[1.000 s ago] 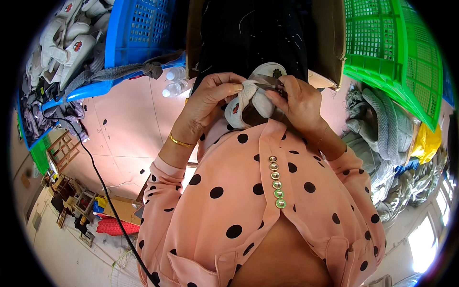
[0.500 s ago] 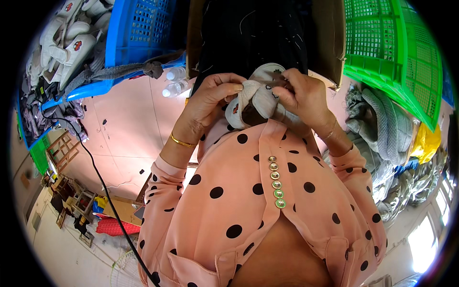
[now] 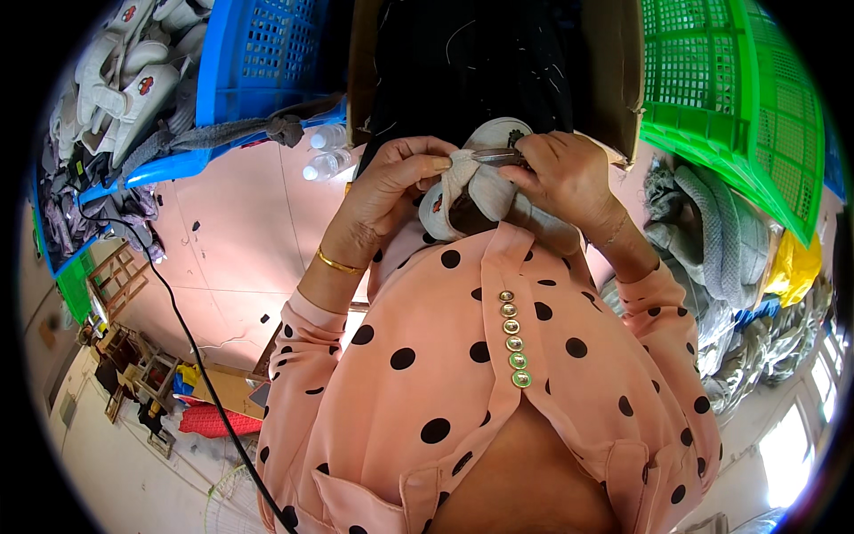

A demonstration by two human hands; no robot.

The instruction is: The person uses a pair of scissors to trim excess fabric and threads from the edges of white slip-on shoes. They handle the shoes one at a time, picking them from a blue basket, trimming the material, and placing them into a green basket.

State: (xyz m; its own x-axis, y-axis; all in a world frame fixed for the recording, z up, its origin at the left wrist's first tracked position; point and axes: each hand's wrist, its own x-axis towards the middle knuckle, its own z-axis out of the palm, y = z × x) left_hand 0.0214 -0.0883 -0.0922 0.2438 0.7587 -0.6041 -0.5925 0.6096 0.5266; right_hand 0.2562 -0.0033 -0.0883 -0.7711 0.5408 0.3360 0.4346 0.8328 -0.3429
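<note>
A small white fabric shoe (image 3: 433,211) with a red emblem is held in front of my shirt, over my lap. My left hand (image 3: 391,182) pinches the pale edge of its fabric between thumb and fingers. In my right hand (image 3: 567,173) is a pair of metal thread snips (image 3: 495,157). Their blades point left and meet the fabric beside my left fingertips; whether they are open or closed is too small to tell. Another white piece (image 3: 492,133) with a dark mark shows just beyond the snips, partly covered by the hands.
To the left, a blue crate (image 3: 245,98) stands by a heap of similar white shoes (image 3: 142,93). Two clear bottles (image 3: 326,165) are on the pinkish floor. A cardboard box (image 3: 627,71) borders my legs, with green crates (image 3: 703,125) and grey padded material (image 3: 725,240) at right.
My right hand has turned, bringing the snips' metal blades into sight against the fabric. My left hand keeps its pinch in nearly the same place.
</note>
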